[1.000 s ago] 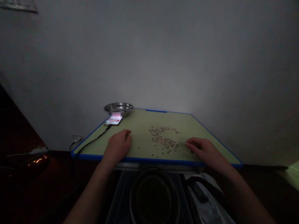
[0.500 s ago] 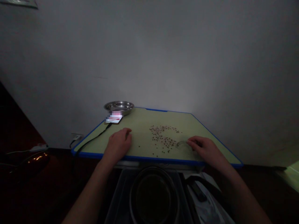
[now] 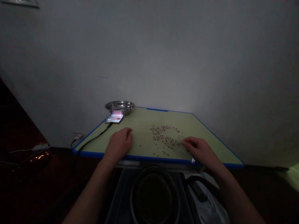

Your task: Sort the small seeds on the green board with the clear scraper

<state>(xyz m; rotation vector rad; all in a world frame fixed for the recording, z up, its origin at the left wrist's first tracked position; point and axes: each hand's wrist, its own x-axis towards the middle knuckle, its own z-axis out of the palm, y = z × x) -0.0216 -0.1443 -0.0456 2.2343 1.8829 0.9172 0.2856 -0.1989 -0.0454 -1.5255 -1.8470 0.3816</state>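
My right hand pinches the edge of a clear see-through piece with a curved rim, held low over the table at the right of the scatter. Its exact kind does not show; it may be thin plastic. Small dark beans or seeds, with paler pinkish bits among them, lie spread on the pale green tabletop. Several touch or sit close to the rim. My left hand rests on the table left of the scatter, fingers loosely bent, thumb apart from the index finger, nothing visible in it.
At the back left stand a shiny metal bowl and a lit phone with a dark cable. A blue edge borders the table. Nearest me is a dark round pan-like vessel, with a whitish bag beside it.
My right hand drew slightly right, then moved back left with the clear piece, whose rim now reaches the beans' right edge. My left hand stays in place.
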